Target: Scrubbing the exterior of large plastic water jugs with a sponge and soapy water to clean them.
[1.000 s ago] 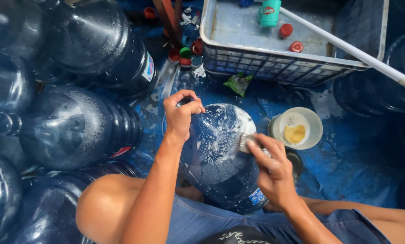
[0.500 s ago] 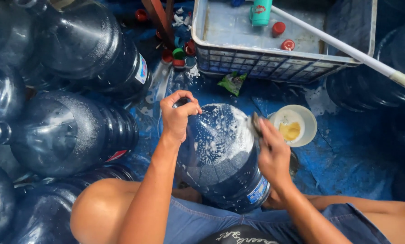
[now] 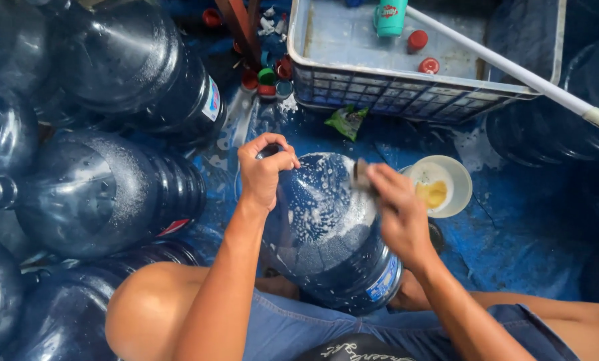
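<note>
A large dark blue water jug [image 3: 326, 234] stands between my knees, its shoulder covered in white soap foam. My left hand [image 3: 264, 168] grips the jug's neck at the top left. My right hand [image 3: 391, 208] presses a small scrubbing pad [image 3: 361, 175] against the jug's upper right side. Next to my right hand sits a small white bowl [image 3: 454, 179] holding yellow soap.
Several big blue jugs [image 3: 105, 194] lie stacked on the left, more stand at the right [image 3: 547, 134]. A white plastic crate [image 3: 393, 83] at the top holds a teal cup and red caps. A white pole [image 3: 513, 70] crosses it. Loose caps and a green wrapper [image 3: 345, 120] lie on the wet blue floor.
My right hand with the pad has slid up along the jug's right side toward the shoulder. My left hand has stayed on the neck. The view shifted slightly.
</note>
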